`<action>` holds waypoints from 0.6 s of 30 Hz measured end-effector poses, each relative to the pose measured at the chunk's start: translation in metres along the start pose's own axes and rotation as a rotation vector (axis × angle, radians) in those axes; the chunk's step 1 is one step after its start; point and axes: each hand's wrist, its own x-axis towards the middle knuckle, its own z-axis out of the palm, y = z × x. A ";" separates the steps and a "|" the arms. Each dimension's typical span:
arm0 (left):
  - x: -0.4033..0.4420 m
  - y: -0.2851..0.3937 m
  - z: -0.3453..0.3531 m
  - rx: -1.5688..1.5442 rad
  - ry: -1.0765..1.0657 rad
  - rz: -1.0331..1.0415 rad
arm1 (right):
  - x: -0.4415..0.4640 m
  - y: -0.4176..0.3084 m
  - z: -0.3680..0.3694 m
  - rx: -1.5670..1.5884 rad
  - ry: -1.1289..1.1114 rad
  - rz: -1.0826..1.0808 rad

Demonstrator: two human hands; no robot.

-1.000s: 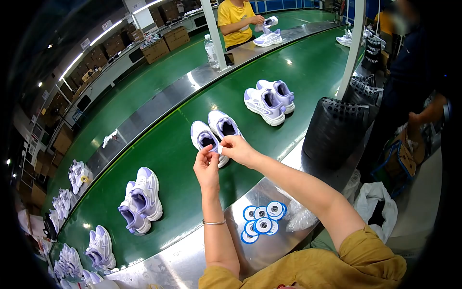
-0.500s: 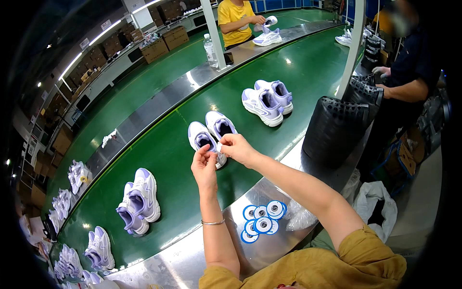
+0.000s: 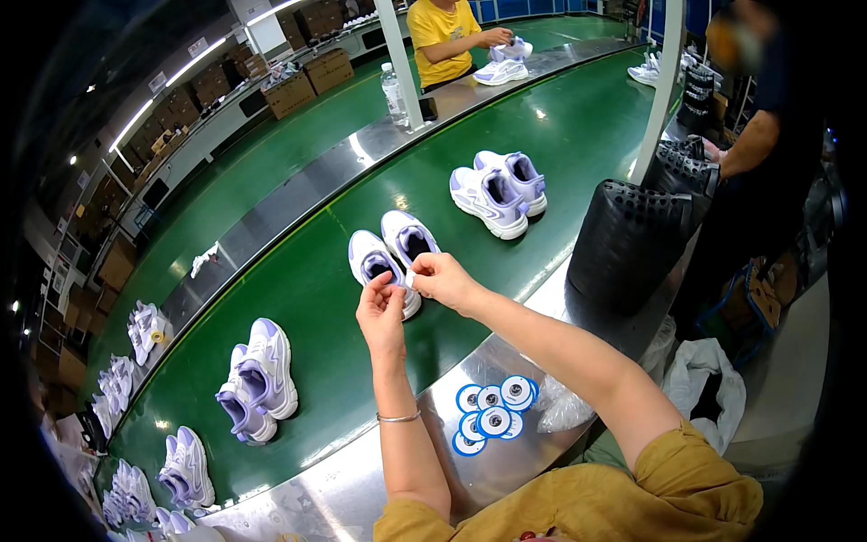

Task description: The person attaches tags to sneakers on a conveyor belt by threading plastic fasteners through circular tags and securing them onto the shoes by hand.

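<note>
Both of my hands are raised over the green belt, in front of a pair of white and lilac sneakers. Between the thumb and index finger of my right hand is a small white piece, possibly a sticker or scrap of paper. My left hand is close beside it, thumb and fingertips pinched together; whatever they hold is too small to make out. The fingers partly cover the heels of the sneakers behind them. Below, on the metal ledge, lies a cluster of round blue-rimmed white discs.
More sneaker pairs sit on the green belt, one farther right and others to the left. Black boot-shaped forms stand at right beside a white post. A clear plastic bag touches the ledge. Two co-workers stand beyond.
The sneakers on the belt have shifted slightly left. My hands stay nearly in place, still pinched. The co-worker across lowered a shoe; the person at right moved an arm.
</note>
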 end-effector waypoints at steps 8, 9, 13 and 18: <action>0.001 0.001 -0.001 0.006 -0.011 0.006 | 0.003 0.007 0.003 0.028 -0.040 -0.004; 0.001 0.001 -0.002 0.008 -0.012 0.010 | 0.003 0.006 0.003 0.032 -0.035 -0.002; 0.002 0.003 -0.006 0.024 0.001 -0.002 | 0.005 0.009 0.003 0.032 0.008 -0.018; 0.003 0.001 -0.004 0.008 -0.018 -0.018 | 0.005 0.010 0.004 0.020 -0.071 -0.023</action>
